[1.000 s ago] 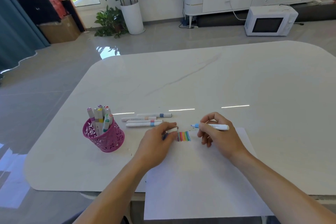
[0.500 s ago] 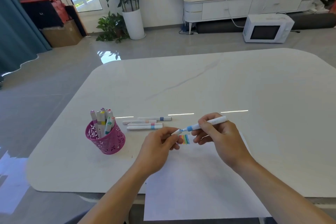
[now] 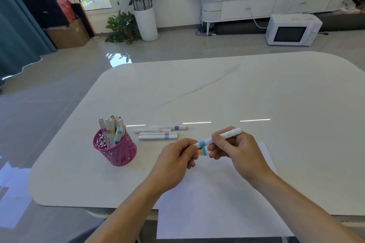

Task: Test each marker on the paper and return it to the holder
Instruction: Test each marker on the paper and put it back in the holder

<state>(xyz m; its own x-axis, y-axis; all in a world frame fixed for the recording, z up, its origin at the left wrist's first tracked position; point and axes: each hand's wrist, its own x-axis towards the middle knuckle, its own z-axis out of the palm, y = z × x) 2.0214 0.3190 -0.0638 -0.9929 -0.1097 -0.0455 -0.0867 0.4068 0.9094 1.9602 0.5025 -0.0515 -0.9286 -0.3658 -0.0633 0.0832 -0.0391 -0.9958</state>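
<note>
My right hand (image 3: 235, 150) grips a white marker with a light blue band (image 3: 219, 137), held just above the white paper (image 3: 217, 199). My left hand (image 3: 175, 160) pinches the marker's left end, where its cap sits. Under the marker, a row of coloured test stripes (image 3: 203, 152) marks the paper's top edge. A pink perforated holder (image 3: 115, 150) with several markers upright in it stands to the left. Three markers (image 3: 158, 133) lie on the table between the holder and my hands.
The white marble table (image 3: 217, 92) stretches far and right beyond the paper. Past it on the floor are a white microwave (image 3: 292, 29), a potted plant in a white pot (image 3: 145, 23) and a low white cabinet.
My right hand lifted the blue marker off the paper and tilted it. My left hand brought the cap to the tip, and the bare blue tip is now covered.
</note>
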